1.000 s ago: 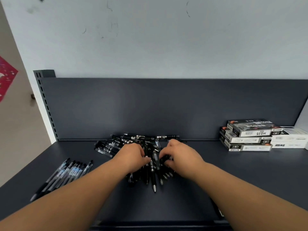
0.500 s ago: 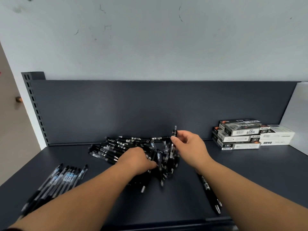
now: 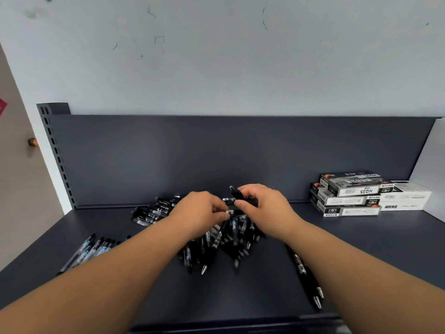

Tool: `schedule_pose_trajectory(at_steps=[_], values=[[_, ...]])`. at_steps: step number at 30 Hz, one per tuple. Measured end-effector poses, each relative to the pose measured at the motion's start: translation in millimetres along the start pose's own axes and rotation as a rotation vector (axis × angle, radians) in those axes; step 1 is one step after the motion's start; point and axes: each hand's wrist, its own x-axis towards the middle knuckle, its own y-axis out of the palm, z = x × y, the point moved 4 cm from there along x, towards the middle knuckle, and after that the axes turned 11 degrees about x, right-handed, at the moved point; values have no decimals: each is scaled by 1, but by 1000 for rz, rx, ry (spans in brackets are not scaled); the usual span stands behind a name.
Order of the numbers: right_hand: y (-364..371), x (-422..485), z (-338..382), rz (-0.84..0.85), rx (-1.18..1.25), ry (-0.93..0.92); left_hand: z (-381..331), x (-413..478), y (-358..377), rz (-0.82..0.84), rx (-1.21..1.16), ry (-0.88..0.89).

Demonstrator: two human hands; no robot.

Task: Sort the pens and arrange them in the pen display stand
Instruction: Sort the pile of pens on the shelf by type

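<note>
Black pens (image 3: 216, 239) are lying in a loose heap at the middle of the dark shelf (image 3: 373, 249), close to the back panel (image 3: 168, 160). The left hand (image 3: 199, 213) is reaching over the heap, with thumb and forefinger pinching the end of 1 pen near its top. The right hand (image 3: 267, 208) is gripping a black pen (image 3: 237, 194) in curled fingers, with the clicker end pointing up and away from the heap. The pen is apparently being lifted clear so that its type can be checked.

A row of clear-barrelled pens (image 3: 89, 249) is lying side by side at the left of the shelf, well apart from the heap. At the right, 2 black pens (image 3: 304, 276) are lying together, partly under the right forearm. These groups are probably being kept apart by type. Sorting appears to be at an early stage, since most pens are lying in the heap. Stacked pen boxes (image 3: 349, 196) are sitting at the far right, against the back panel.
</note>
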Motion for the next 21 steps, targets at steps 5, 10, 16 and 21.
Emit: schedule_pose_trajectory(at_steps=[5, 10, 16, 21], values=[[-3, -2, -2, 92, -15, -20, 7, -1, -16, -65, -541, -51], [-3, -4, 1, 72, 109, -50, 0, -4, -8, -65, -1118, -132], [-21, -2, -6, -87, 81, 64, 0, 0, 13, -57, -525, -230], [-32, -10, -34, -110, 360, 334, -3, -3, 51, 222, 154, -182]])
